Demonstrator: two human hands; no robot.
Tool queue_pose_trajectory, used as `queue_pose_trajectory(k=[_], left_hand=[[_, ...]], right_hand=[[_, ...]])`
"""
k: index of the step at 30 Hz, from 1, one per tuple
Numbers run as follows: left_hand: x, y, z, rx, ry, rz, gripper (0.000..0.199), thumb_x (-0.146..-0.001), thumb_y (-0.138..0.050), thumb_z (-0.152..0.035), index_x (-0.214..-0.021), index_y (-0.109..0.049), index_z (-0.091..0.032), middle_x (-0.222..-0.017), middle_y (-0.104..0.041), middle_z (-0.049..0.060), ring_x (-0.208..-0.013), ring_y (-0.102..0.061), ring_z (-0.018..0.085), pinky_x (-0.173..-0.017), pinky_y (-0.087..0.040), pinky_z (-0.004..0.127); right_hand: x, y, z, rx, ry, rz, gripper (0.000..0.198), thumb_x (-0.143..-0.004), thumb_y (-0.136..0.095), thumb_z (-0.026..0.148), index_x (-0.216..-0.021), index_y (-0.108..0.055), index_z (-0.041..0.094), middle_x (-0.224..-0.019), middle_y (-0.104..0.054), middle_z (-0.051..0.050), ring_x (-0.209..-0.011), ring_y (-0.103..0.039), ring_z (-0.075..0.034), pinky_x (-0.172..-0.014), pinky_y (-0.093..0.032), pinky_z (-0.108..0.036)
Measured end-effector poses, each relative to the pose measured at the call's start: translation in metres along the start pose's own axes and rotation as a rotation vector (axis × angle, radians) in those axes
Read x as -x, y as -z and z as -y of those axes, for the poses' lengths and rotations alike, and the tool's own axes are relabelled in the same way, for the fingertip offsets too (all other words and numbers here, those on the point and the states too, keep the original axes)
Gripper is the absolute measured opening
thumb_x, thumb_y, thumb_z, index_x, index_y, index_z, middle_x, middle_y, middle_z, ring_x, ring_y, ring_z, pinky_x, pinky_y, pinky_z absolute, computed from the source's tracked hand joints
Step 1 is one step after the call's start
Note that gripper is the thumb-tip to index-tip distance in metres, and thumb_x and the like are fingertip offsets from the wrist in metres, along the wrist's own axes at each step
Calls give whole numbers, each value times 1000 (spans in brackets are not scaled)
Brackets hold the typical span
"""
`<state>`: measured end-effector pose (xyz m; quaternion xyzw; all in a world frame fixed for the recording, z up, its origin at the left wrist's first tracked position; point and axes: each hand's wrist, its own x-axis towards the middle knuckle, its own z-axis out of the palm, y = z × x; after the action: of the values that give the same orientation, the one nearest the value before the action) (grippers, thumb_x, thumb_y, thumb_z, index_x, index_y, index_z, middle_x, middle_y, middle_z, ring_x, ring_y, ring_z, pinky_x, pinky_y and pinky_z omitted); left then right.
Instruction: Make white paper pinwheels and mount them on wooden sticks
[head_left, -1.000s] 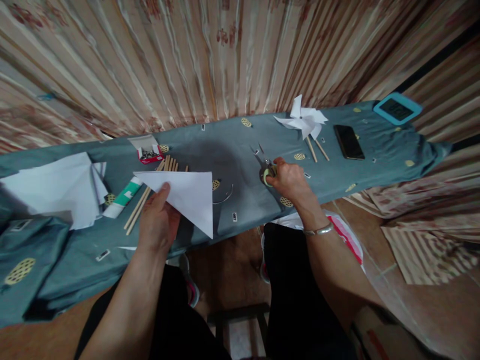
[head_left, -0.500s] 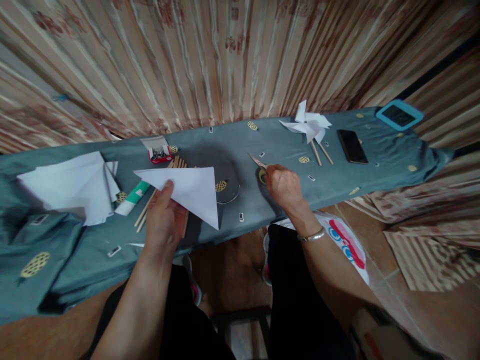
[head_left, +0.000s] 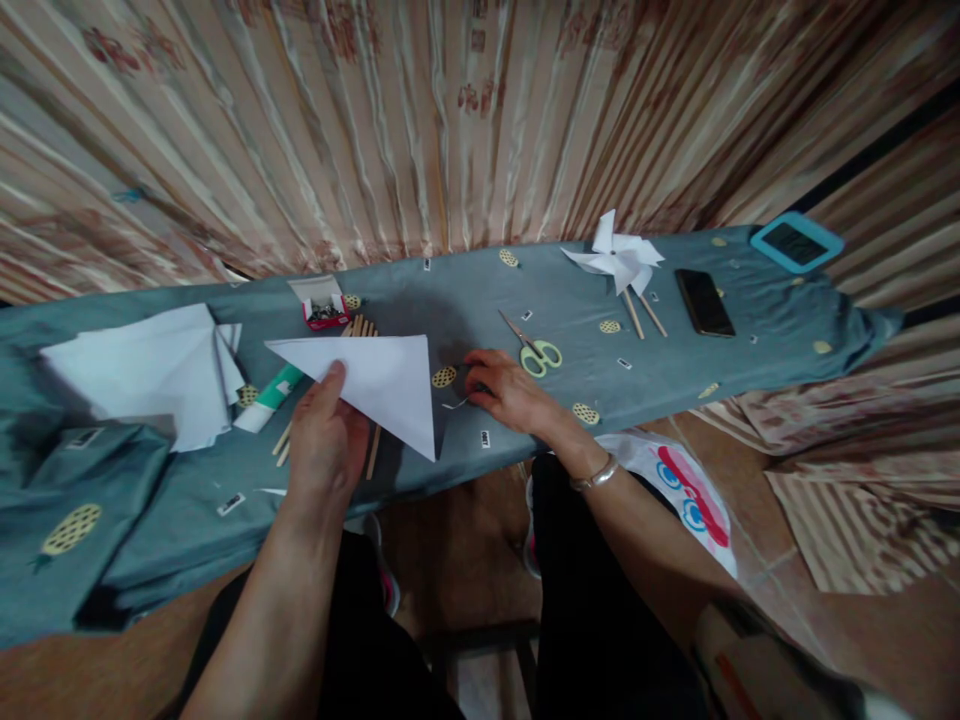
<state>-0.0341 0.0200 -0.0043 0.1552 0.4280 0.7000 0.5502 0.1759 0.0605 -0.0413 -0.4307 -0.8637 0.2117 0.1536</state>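
Where left hand (head_left: 328, 430) pinches, folded paper (head_left: 390, 383) juts rightward

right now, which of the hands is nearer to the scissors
Right. The right hand is just below and left of the scissors; the left hand is farther left, holding the triangular white paper.

I view through a single head-worn camera, positioned above the near side of the table (head_left: 465, 300), facing forward and down. Range: close; coverage extends from floor (head_left: 465, 540) before the table to curtain (head_left: 420, 130) behind it.
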Motion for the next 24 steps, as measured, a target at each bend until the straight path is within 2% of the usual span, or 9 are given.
queue_pose_trajectory(k=[3,6,9,11,13,16,18,22,24], left_hand=[[-1,-2,2,14,16,-6,14,-91,-57,-13,-94,-70,-17,-92,-77,-2,-94,-67,13,-91,-50,22],[-4,-5,7,34,20,-52,17,-93,-53,-13,-96,-69,-17,-87,-76,0,-87,-68,13,-88,-52,23],[-5,-9,14,60,85,-95,18,-94,-50,-13,-91,-68,-15,-81,-74,2,-77,-68,11,-85,-53,22],[-3,-14,19,54,157,-120,18,-94,-50,-12,-88,-67,-15,-78,-74,1,-74,-68,10,-83,-54,22],[-1,-19,23,36,230,-142,20,-95,-49,-13,-88,-67,-17,-77,-73,0,-71,-68,10,-81,-55,22],[2,-27,29,37,309,-157,23,-98,-45,-15,-90,-66,-16,-75,-72,0,-71,-67,10,-83,-56,23],[4,-31,33,53,334,-158,23,-98,-44,-16,-90,-65,-14,-76,-72,1,-72,-67,11,-85,-56,24],[6,-36,42,72,361,-149,20,-98,-46,-16,-91,-64,-13,-79,-72,3,-73,-68,12,-86,-56,24],[7,-37,44,76,371,-137,19,-98,-46,-16,-93,-64,-13,-81,-72,3,-74,-68,12,-86,-56,25]], right_hand=[[3,3,-4,3,22,-48,15,-88,-50,9,-85,-65,13,-119,-64,-17,-113,-57,-25,-104,-41,-41],[15,15,-25,28,-38,-228,15,-90,-49,14,-85,-63,16,-114,-66,-15,-111,-59,-25,-101,-43,-40],[33,32,-57,147,-217,-445,13,-86,-51,14,-83,-64,17,-106,-69,-15,-107,-61,-27,-99,-45,-42],[44,42,-75,244,-341,-504,15,-83,-52,13,-83,-66,17,-102,-70,-16,-104,-62,-29,-99,-45,-46],[51,48,-81,318,-406,-542,20,-85,-49,14,-90,-69,14,-113,-68,-19,-111,-60,-32,-102,-43,-51],[53,44,-65,246,-367,-628,32,-91,-47,21,-114,-67,13,-133,-60,-19,-124,-55,-32,-105,-42,-52],[48,33,-44,37,-272,-619,33,-94,-47,30,-117,-66,16,-128,-64,-16,-124,-57,-28,-105,-45,-46],[36,7,-10,-422,-329,-444,36,-93,-52,45,-112,-69,19,-100,-75,-8,-89,-71,-22,-79,-58,-36],[34,1,-3,-444,-342,-433,38,-95,-48,43,-120,-65,19,-102,-75,-9,-86,-72,-22,-78,-59,-37]])
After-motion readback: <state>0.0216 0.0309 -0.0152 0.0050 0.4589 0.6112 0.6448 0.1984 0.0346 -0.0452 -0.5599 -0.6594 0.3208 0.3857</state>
